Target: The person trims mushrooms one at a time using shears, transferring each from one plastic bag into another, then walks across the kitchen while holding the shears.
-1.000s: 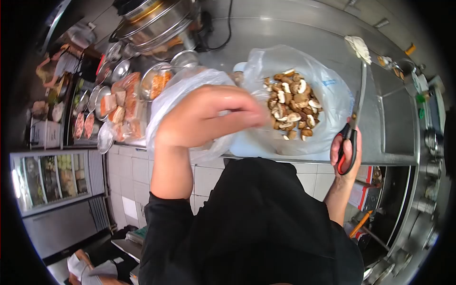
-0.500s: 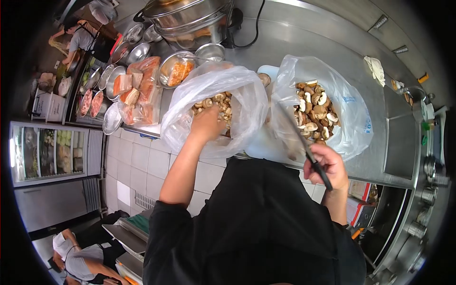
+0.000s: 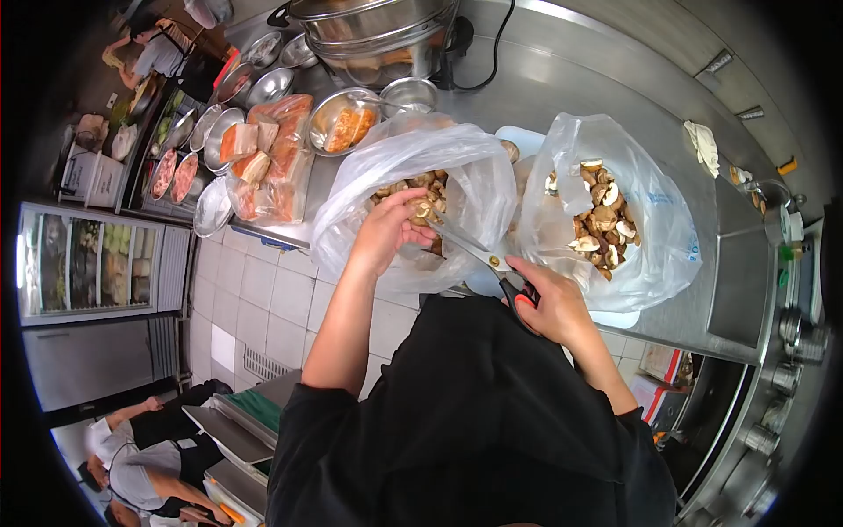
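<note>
My left hand [image 3: 386, 233] pinches a mushroom [image 3: 422, 208] with its underside turned up, over the open mouth of a clear plastic bag [image 3: 338, 206]. Brown mushrooms [image 3: 432, 182] fill the bottom of that bag. In my right hand [image 3: 559, 307] is a pair of scissors [image 3: 479, 252] with black and red handles. Their blades point up and left, tips right at the mushroom. To the right, a second clear bag [image 3: 674, 220] stands open with several brown caps and pale cut pieces [image 3: 604, 220] inside.
A lone mushroom [image 3: 509, 151] lies between the bags on a pale board [image 3: 525, 139]. Raw meat [image 3: 285, 149], metal bowls [image 3: 272, 85] and a large steel pot [image 3: 373, 35] are at the left and back. Other people [image 3: 145, 474] work at lower left and upper left.
My left hand has lifted a mushroom out of the left bag's pile. My right hand has swung the scissors leftward from beside the right bag, bringing the blades to the mushroom.
</note>
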### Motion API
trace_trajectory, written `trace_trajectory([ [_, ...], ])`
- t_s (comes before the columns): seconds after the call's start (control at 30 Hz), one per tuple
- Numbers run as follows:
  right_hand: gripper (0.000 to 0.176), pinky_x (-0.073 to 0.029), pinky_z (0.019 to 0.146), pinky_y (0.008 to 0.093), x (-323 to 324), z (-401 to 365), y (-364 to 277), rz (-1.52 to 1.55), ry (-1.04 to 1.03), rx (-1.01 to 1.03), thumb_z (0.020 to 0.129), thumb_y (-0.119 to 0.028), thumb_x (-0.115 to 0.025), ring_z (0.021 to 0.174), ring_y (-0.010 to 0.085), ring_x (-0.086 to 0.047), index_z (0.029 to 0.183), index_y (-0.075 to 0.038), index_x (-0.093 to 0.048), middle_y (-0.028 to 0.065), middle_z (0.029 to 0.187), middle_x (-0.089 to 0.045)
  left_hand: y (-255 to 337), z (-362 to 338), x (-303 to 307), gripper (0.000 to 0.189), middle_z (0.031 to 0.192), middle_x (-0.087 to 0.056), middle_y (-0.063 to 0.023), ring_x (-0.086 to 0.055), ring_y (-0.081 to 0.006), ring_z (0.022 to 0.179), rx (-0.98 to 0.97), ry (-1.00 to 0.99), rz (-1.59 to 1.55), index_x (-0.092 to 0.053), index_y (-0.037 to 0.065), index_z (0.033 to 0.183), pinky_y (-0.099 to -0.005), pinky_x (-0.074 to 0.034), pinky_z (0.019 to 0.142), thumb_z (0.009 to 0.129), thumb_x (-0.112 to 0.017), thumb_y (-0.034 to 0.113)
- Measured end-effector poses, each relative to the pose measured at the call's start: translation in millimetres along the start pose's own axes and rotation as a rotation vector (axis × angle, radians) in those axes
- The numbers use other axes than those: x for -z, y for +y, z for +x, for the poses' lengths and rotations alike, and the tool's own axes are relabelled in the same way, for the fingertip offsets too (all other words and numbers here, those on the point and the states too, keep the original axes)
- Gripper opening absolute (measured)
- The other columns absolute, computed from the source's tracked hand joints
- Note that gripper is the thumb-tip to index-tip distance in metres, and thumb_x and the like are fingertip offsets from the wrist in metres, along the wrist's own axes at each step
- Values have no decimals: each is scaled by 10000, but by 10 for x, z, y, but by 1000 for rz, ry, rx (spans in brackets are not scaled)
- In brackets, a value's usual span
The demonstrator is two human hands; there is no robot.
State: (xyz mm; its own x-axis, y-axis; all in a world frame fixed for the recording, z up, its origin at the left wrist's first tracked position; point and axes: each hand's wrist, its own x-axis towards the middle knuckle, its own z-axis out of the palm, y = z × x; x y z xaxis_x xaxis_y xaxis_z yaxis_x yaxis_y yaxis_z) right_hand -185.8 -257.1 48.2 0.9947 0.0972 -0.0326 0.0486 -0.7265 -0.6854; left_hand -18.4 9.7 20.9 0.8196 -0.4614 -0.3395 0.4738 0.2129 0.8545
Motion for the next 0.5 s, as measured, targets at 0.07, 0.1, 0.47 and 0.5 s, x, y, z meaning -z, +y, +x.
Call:
trace_trajectory([
  [0.07, 562, -531, 722, 437, -16, 24, 18, -37, -3, 26, 812, -196, -707, 816, 319, -655, 1359, -163, -585, 126, 904, -669, -41, -6, 29, 366, 1062, -668, -131, -702, -226, 790, 10, 33, 105, -539, -20, 1344, -342, -589, 717, 1017, -479, 132],
  [0.1, 562, -530, 720, 446, -23, 33, 21, -74, -1, 50, 814, -193, -699, 817, 316, -653, 1363, -167, -581, 121, 880, -657, -39, -22, 3, 366, 1062, -668, -131, -702, -226, 790, 12, 35, 103, -539, -20, 1344, -342, -589, 717, 1017, -479, 132],
  [0.47, 535, -535, 761, 451, -170, 85, -72, -49, -68, 46, 849, -181, -727, 814, 394, -676, 1363, -143, -585, 182, 917, -714, -105, -50, 27, 276, 1023, -655, -109, -698, -190, 737, 65, 33, 291, -617, 16, 1248, -307, -591, 675, 1042, -511, 167],
  [0.5, 533, -535, 759, 446, -195, 86, -58, -14, -65, 37, 858, -188, -740, 785, 398, -676, 1365, -142, -583, 180, 873, -713, -113, -50, 22, 276, 1023, -655, -109, -698, -190, 737, 64, 34, 289, -617, 16, 1248, -307, -591, 675, 1042, -511, 167],
])
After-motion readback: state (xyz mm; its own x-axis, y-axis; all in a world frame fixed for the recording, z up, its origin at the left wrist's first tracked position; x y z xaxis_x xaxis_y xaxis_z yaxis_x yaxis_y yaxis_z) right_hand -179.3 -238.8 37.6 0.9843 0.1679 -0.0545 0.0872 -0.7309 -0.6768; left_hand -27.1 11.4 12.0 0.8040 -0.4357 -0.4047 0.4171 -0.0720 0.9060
